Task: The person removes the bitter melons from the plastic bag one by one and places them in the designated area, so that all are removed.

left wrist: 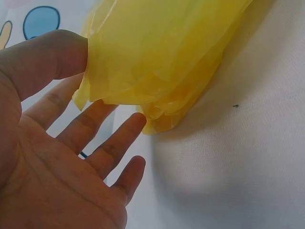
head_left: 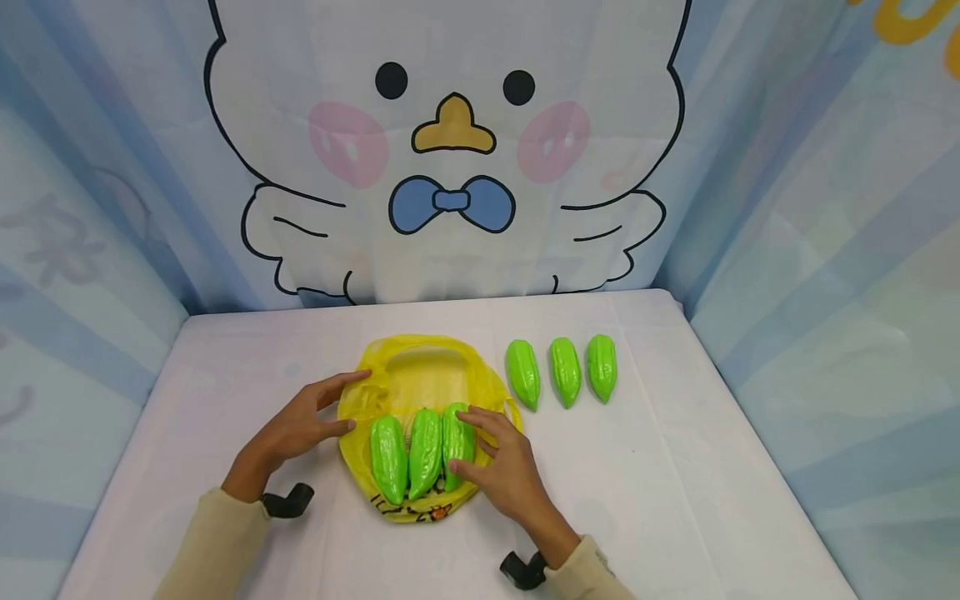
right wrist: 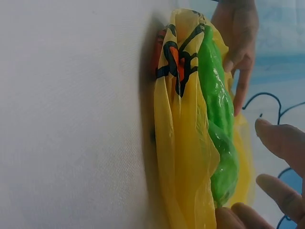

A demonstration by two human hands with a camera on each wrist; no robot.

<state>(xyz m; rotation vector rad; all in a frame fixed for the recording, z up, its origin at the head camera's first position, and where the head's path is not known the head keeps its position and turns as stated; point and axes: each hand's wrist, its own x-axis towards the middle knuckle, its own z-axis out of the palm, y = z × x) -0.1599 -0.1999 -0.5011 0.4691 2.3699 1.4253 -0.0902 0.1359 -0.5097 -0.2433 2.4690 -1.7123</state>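
Observation:
A yellow plastic bag (head_left: 431,375) lies on the table with its mouth spread. Three green ridged vegetable-like pieces (head_left: 426,454) lie side by side at its front. My left hand (head_left: 296,421) touches the bag's left edge, fingers spread and relaxed; in the left wrist view the fingers (left wrist: 116,143) are beside the yellow plastic (left wrist: 152,57). Over the rightmost piece (head_left: 457,442) in the bag is my right hand (head_left: 513,471), thumb and fingers apart. The right wrist view shows a green piece (right wrist: 217,90) against the bag (right wrist: 186,143), the right fingers (right wrist: 283,195) loosely bent beside it.
Three more green pieces (head_left: 565,372) stand in a row on the white table (head_left: 675,483), behind and right of the bag. A curtain (head_left: 450,267) with a cartoon face hangs along the table's back edge, and patterned curtains flank both sides.

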